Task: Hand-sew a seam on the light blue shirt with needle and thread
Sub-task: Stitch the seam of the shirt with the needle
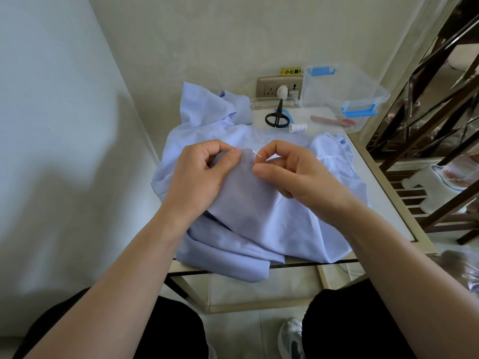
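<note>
Shirt (246, 216) at the worktop's (383, 211) near edge: our left hand (199, 174) pinches it, our right hand (290, 172) the needle (257, 154). Should it slip, the point may prick our thumb.

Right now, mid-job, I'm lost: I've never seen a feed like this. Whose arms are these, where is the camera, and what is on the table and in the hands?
There is no machine here. These are a person's two bare arms, filmed by one wide-angle camera worn on their head and looking down. The left hand pinches a raised fold of the light blue fabric shirt. The right hand pinches a thin silver sewing needle at that fold. The shirt lies crumpled on a small white-topped table. Behind it are black-handled scissors, a white thread spool and a clear plastic box with blue latches.
</note>
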A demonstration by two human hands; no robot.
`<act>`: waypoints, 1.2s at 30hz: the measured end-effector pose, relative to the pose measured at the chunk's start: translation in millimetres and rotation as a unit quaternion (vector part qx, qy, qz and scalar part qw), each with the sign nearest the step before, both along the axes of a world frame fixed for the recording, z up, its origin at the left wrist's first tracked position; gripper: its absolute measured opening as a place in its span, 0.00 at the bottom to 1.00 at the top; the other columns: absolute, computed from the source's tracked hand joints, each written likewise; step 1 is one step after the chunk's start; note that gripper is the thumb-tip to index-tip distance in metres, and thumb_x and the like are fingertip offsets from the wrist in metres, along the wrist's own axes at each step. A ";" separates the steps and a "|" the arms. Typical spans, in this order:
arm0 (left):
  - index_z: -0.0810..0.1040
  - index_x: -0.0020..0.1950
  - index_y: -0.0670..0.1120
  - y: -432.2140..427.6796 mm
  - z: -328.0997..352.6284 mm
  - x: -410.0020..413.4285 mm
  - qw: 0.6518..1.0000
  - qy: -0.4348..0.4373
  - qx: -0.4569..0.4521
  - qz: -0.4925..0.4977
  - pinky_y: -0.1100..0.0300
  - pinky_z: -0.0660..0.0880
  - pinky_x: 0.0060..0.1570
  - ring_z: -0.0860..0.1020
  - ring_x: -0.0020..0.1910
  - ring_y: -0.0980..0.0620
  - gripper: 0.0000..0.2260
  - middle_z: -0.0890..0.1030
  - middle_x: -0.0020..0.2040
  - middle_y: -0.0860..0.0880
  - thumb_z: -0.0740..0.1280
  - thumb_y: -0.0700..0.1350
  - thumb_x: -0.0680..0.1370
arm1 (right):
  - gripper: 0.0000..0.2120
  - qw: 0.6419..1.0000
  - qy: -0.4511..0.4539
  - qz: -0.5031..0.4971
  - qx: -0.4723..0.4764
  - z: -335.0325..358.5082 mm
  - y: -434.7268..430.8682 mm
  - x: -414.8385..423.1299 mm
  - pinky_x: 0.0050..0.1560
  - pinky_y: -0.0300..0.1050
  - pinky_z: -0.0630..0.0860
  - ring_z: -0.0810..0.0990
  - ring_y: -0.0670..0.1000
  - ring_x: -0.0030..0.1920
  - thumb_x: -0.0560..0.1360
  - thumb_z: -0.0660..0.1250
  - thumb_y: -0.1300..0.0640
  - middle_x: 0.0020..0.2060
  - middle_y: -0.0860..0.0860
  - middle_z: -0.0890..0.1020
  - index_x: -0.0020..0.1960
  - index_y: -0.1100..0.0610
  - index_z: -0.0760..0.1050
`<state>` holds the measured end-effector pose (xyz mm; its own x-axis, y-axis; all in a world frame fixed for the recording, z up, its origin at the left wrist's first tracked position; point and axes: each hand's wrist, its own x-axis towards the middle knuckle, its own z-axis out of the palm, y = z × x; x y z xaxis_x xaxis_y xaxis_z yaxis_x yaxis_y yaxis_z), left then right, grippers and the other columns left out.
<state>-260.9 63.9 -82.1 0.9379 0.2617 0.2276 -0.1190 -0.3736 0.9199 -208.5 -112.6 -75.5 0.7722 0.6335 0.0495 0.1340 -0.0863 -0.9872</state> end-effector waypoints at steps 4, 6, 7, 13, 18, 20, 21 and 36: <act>0.82 0.41 0.47 -2.1 0.8 -1.3 1.000 0.006 -0.003 -0.010 0.68 0.71 0.41 0.76 0.36 0.62 0.08 0.80 0.32 0.60 0.68 0.44 0.79 | 0.09 0.993 -0.066 -0.097 -0.003 -7.4 12.9 -7.8 0.30 0.39 0.54 0.57 0.45 0.26 0.71 0.76 0.56 0.25 0.47 0.60 0.42 0.60 0.78; 0.82 0.40 0.46 -2.5 2.0 -2.3 1.000 0.007 -0.010 -0.018 0.67 0.72 0.41 0.76 0.36 0.61 0.08 0.80 0.32 0.59 0.68 0.44 0.79 | 0.08 0.989 -0.077 -0.124 0.003 -10.2 15.6 -9.4 0.29 0.37 0.54 0.56 0.44 0.25 0.71 0.76 0.56 0.24 0.47 0.59 0.40 0.58 0.79; 0.82 0.41 0.45 -2.9 2.5 -3.0 1.000 0.007 -0.013 -0.022 0.67 0.72 0.41 0.76 0.36 0.61 0.08 0.80 0.32 0.58 0.68 0.44 0.79 | 0.08 0.988 -0.079 -0.133 0.003 -10.9 16.1 -9.8 0.29 0.37 0.54 0.56 0.44 0.25 0.72 0.75 0.57 0.24 0.47 0.59 0.39 0.58 0.79; 0.79 0.37 0.46 -5.1 5.0 -4.3 0.999 0.017 0.000 -0.030 0.69 0.67 0.34 0.70 0.30 0.61 0.11 0.74 0.27 0.59 0.68 0.44 0.79 | 0.07 0.996 -0.071 -0.030 -0.041 -5.6 11.1 -10.2 0.31 0.36 0.57 0.58 0.45 0.27 0.74 0.71 0.65 0.24 0.50 0.62 0.37 0.59 0.78; 0.79 0.37 0.47 -3.0 4.4 -2.4 1.000 0.016 -0.005 -0.010 0.67 0.65 0.32 0.67 0.31 0.56 0.11 0.70 0.27 0.58 0.68 0.44 0.79 | 0.08 0.979 -0.034 0.173 -0.104 0.2 0.2 -10.4 0.34 0.35 0.63 0.63 0.45 0.28 0.73 0.73 0.67 0.25 0.46 0.71 0.38 0.57 0.79; 0.80 0.39 0.45 -2.8 2.7 -2.3 1.000 0.013 -0.011 -0.011 0.65 0.66 0.34 0.69 0.33 0.55 0.09 0.73 0.30 0.55 0.68 0.45 0.79 | 0.08 0.978 -0.033 0.170 -0.119 0.4 -3.9 -7.0 0.33 0.34 0.63 0.63 0.43 0.27 0.73 0.73 0.66 0.24 0.42 0.70 0.38 0.57 0.79; 0.80 0.40 0.44 -2.9 2.4 -2.3 1.000 0.011 -0.014 -0.011 0.65 0.67 0.35 0.70 0.34 0.55 0.09 0.74 0.31 0.54 0.68 0.44 0.79 | 0.07 0.980 -0.037 0.158 -0.114 0.7 -6.3 -4.7 0.33 0.33 0.62 0.62 0.43 0.27 0.73 0.72 0.65 0.24 0.44 0.69 0.39 0.57 0.79; 0.80 0.41 0.48 2.5 7.1 -8.1 1.000 -0.003 -0.001 -0.023 0.72 0.68 0.37 0.73 0.32 0.63 0.08 0.76 0.28 0.62 0.67 0.41 0.80 | 0.08 1.000 -0.021 0.016 0.016 6.0 -17.1 20.8 0.25 0.35 0.67 0.77 0.47 0.26 0.80 0.62 0.62 0.33 0.49 0.83 0.56 0.58 0.78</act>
<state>-269.1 66.4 -75.0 0.9478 0.2183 0.2325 -0.1416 -0.3651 0.9201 -187.7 -129.7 -69.6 0.7486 0.6549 0.1033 0.1783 -0.0489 -0.9828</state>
